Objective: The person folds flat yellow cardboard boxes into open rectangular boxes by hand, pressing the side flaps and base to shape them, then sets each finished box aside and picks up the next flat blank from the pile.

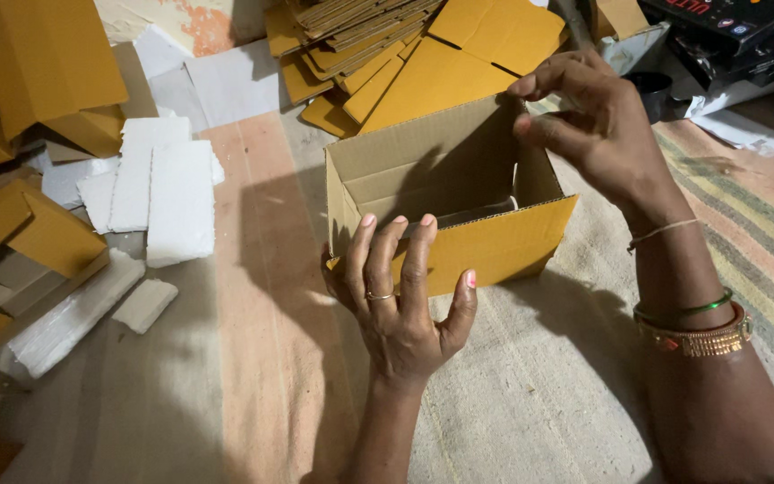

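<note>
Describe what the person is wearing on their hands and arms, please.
Both arms are bare, with no sleeves in view. The left hand has a thin gold-coloured ring on one finger and pink-painted nails. The right hand has a pale thread tied at the wrist, then a slim green bangle and a broader gold-coloured patterned bangle further up the forearm.
</note>
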A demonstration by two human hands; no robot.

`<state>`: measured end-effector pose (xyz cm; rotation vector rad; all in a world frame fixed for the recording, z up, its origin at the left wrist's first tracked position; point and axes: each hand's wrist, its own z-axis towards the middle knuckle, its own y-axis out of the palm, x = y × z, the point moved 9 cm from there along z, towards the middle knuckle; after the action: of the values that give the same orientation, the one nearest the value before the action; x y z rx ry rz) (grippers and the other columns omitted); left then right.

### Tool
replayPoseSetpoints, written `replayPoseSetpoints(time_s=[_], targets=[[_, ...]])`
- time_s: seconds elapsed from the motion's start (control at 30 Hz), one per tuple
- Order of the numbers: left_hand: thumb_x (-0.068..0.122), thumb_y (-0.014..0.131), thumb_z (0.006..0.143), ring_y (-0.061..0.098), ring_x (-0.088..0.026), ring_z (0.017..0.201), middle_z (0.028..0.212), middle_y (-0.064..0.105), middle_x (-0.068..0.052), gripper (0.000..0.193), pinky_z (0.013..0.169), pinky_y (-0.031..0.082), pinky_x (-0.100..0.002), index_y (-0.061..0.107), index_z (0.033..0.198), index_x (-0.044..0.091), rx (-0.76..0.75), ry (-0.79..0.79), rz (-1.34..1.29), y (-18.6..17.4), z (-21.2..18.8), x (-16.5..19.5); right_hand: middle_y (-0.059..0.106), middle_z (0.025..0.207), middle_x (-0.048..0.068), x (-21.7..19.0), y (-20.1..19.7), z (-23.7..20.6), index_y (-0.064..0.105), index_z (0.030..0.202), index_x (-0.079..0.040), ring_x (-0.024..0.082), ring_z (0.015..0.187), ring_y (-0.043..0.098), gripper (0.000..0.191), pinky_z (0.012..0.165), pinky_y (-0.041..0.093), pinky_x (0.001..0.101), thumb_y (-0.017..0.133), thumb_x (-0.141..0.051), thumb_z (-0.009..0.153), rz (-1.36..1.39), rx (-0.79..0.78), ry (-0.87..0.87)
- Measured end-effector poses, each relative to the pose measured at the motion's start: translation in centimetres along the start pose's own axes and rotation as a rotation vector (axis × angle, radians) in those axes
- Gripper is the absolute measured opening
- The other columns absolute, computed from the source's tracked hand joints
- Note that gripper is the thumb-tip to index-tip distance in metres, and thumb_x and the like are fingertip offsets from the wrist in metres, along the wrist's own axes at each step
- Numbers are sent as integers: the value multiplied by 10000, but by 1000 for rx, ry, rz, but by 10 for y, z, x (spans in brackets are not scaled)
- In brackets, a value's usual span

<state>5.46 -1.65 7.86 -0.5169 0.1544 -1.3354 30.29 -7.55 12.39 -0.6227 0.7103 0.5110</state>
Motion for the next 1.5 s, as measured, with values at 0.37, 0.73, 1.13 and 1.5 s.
replayPoseSetpoints(time_s=[0.37,0.73,1.13,1.5], targets=[[453,594,991,399,-319,1443,1403,530,-101,522,1225,240,-617,612,1386,112,-19,-4,14,-4,4,0,677,1120,49,48,11,5,727,1107,-99,128,983,670,105,849,590,287,719,-135,1009,60,62,165],[465,575,989,368,-308,1478,1469,485,-88,554,1248,269,-601,581,1435,137,-4,7,28,4,-3,-4,649,1146,58,32,47,-4,763,1107,-117,214,1085,649,271,939,536,340,832,-198,858,-86,-231,168],[402,621,1025,388,-301,1509,1578,396,-170,719,1289,340,-455,340,1600,74,185,-170,-453,-15,-4,-45,562,1388,31,23,50,-2,612,1349,-170,208,1265,608,587,946,570,357,804,-122,797,10,-247,143],[380,685,895,597,-286,1273,1339,592,-182,594,1117,505,-423,514,1372,69,139,-147,-399,-12,11,-50,504,1510,69,26,59,-5,543,1452,-194,283,1155,672,729,940,573,369,776,-39,779,172,-322,253]])
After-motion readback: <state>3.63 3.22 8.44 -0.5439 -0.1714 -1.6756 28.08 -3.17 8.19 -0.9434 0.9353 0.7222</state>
